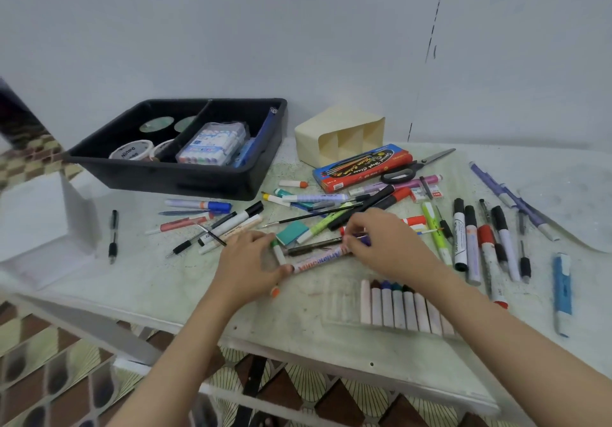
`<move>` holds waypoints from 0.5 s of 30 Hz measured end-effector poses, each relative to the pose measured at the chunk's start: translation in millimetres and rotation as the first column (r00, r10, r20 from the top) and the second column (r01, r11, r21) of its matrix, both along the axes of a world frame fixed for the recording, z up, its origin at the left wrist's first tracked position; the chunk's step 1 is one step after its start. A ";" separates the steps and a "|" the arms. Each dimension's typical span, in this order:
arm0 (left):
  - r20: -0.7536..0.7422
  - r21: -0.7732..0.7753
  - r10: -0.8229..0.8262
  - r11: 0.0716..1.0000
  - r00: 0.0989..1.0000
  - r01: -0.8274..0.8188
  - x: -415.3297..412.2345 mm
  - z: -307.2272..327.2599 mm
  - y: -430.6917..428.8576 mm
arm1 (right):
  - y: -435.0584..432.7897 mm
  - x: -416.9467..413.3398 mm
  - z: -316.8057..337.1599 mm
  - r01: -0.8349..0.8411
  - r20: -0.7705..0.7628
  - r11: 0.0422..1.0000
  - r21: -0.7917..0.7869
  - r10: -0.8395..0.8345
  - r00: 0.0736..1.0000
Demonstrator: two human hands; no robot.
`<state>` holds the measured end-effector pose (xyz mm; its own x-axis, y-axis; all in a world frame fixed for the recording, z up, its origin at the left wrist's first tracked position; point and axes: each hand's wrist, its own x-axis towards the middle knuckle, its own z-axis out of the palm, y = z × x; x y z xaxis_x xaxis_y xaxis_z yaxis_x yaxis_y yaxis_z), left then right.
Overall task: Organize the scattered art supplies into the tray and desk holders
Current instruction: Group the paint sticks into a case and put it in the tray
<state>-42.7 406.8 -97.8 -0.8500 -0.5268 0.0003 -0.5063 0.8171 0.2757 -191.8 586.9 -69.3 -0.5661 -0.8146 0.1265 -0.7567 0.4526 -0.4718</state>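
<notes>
Pens and markers lie scattered over the white table (172,294). My left hand (246,266) is closed around a small green-capped marker (277,251), with an orange-tipped one (274,291) under the palm. My right hand (381,244) pinches the far end of a white marker with red lettering (319,261) and a purple pen (362,238). At the back left stands the black divided tray (185,175), holding tape rolls (132,152) and a clear marker case (213,143). A cream desk holder (334,135) lies on its side behind the pile.
A red pencil box (362,166) and black scissors (414,166) lie near the holder. A row of crayons in a clear case (404,305) sits at the front. More markers (470,238) spread to the right, a blue tool (562,294) at far right, one black pen (113,236) at left.
</notes>
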 end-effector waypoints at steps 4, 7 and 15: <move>-0.035 0.044 0.004 0.999 0.999 -0.002 3.2 -5.1 -5.8 | -54.2 -28.4 -0.6 0.018 -0.168 0.998 -0.062 -0.028 0.985; -0.139 0.109 0.010 0.994 0.990 0.005 7.4 -10.9 -6.9 | -97.9 -46.9 -3.9 0.053 -0.319 0.986 -0.158 -0.102 0.942; -0.306 0.141 -0.023 0.988 0.952 0.069 16.0 -13.2 -9.9 | -168.2 -68.9 -9.7 0.094 -0.355 0.988 0.123 -0.045 0.934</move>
<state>-26.8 397.0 -111.0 -0.8451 -0.5011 0.1863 -0.3431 0.7755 0.5300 -260.7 418.7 -79.0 -0.5618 -0.7980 0.2179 -0.8267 0.5511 -0.1131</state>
